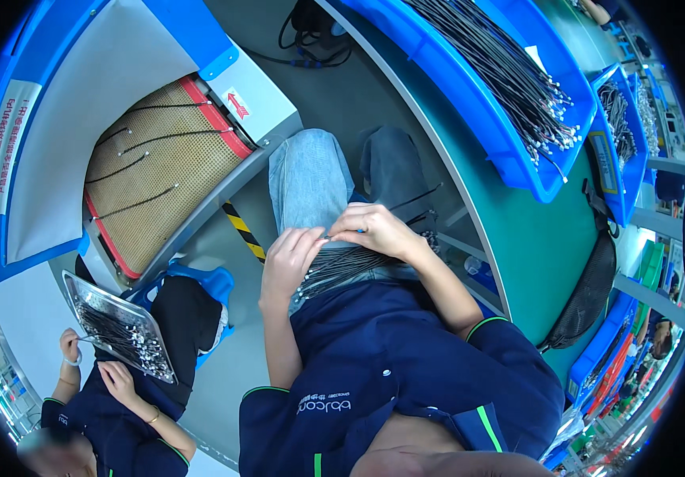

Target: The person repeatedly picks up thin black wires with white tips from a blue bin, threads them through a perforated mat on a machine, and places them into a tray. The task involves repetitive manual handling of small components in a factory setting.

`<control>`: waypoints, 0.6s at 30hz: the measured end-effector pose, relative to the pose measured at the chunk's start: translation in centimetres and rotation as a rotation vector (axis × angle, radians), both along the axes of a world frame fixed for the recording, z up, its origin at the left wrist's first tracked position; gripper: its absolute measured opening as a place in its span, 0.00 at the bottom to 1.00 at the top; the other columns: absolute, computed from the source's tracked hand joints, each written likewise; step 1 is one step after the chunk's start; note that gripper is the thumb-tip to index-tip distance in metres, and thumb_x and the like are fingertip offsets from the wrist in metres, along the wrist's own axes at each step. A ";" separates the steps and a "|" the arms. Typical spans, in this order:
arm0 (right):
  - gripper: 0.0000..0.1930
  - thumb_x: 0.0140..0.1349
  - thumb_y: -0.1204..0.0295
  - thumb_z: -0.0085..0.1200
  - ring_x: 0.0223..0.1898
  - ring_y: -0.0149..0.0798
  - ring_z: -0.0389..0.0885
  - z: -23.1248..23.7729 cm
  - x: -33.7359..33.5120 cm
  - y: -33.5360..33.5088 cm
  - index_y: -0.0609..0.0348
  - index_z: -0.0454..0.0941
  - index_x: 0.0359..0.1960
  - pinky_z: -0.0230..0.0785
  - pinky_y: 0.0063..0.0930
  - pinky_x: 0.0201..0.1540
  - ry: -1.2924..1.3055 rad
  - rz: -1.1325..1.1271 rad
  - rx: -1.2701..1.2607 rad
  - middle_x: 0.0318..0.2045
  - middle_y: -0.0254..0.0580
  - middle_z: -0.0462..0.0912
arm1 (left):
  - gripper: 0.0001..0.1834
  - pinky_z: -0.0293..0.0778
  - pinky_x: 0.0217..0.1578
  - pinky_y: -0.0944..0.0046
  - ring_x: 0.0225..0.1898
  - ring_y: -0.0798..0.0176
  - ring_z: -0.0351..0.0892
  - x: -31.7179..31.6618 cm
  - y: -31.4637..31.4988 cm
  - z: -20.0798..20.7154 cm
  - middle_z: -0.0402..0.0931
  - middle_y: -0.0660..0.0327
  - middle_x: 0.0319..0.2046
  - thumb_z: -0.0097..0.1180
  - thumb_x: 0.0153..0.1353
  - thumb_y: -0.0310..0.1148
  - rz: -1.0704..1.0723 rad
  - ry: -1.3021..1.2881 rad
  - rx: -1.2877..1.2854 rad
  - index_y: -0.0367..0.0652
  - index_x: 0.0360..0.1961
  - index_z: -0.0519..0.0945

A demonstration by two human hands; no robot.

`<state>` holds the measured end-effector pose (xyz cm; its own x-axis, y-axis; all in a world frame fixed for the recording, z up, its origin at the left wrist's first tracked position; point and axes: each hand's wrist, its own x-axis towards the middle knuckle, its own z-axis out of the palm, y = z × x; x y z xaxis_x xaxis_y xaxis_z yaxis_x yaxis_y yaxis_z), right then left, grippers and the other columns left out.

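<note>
Above my lap, my left hand [288, 256] and my right hand [378, 229] meet with pinched fingertips. Between them is the small end of a thin black cable, mostly hidden by the fingers. A stretch of black cable [415, 198] sticks out beyond my right hand toward the upper right. Under my hands, a bundle of black cables [346, 267] with small light-coloured ends lies across my thighs.
At left, several black cables rest on a machine's mesh conveyor belt [163, 163]. Blue bins [549, 187] of cables stand on the green table [517, 230] at right. A co-worker at lower left has a metal tray [169, 350] of cables. A black bag [589, 298] lies at the table's edge.
</note>
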<state>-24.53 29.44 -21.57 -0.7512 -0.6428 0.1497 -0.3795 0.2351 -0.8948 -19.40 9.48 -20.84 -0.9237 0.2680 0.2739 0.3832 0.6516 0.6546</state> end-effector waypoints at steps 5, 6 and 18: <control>0.06 0.53 0.73 0.62 0.32 0.40 0.80 0.2 0.0 0.2 0.60 0.82 0.31 0.73 0.31 0.36 -0.024 -0.026 0.019 0.29 0.40 0.82 | 0.06 0.74 0.32 0.60 0.30 0.57 0.79 0.1 0.6 0.0 0.79 0.58 0.28 0.63 0.50 0.23 0.005 -0.004 0.026 0.38 0.30 0.79; 0.06 0.53 0.73 0.62 0.32 0.40 0.80 0.2 0.1 0.2 0.61 0.82 0.31 0.73 0.31 0.36 -0.023 -0.032 0.030 0.29 0.40 0.82 | 0.06 0.74 0.32 0.60 0.30 0.57 0.79 0.2 0.7 -0.1 0.79 0.58 0.28 0.63 0.50 0.23 0.014 -0.017 0.039 0.38 0.30 0.79; 0.07 0.52 0.73 0.63 0.31 0.38 0.79 -0.5 -0.4 1.3 0.61 0.83 0.33 0.72 0.30 0.35 0.028 -0.071 -0.004 0.28 0.40 0.82 | 0.07 0.73 0.31 0.62 0.29 0.58 0.78 0.2 0.6 -0.6 0.78 0.58 0.26 0.63 0.46 0.20 0.071 -0.030 0.087 0.38 0.28 0.79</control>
